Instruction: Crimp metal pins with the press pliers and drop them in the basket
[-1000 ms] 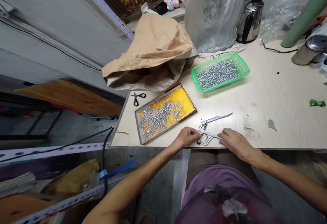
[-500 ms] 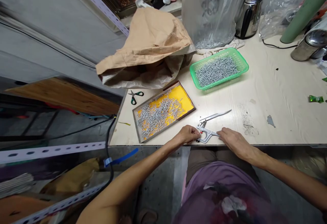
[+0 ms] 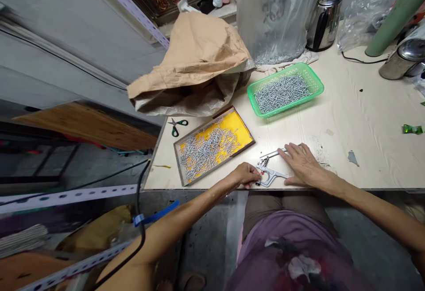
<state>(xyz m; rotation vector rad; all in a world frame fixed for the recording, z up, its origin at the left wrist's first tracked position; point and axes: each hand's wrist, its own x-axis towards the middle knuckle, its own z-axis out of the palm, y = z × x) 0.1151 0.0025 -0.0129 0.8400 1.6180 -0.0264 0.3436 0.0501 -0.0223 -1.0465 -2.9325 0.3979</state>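
Note:
A silver spring-loaded hand tool (image 3: pixel 271 174), shaped like pliers with two long handles, lies on the table near its front edge. My left hand (image 3: pixel 246 175) is closed in a pinch at the tool's head, beside a small red spot; what sits between the fingertips is hidden. Over the handle ends, my right hand (image 3: pixel 303 165) is spread open. Its fingers reach onto the upper handle while the thumb lies near the end of the lower one. Just behind my left hand is a shallow tray (image 3: pixel 182 171) with a yellow bottom, holding many small metal pins.
A green plastic basket (image 3: pixel 319 88) of similar metal pins stands farther back. Scissors (image 3: pixel 175 127) with green handles lie left of the tray. Behind are a large brown paper bag (image 3: pixel 199 56), a clear plastic bag (image 3: pixel 275 16) and a steel kettle (image 3: pixel 327 18).
My right hand has moved up from the lower handle's end and spread its fingers across to the upper handle. My left hand has stayed at the tool's head.

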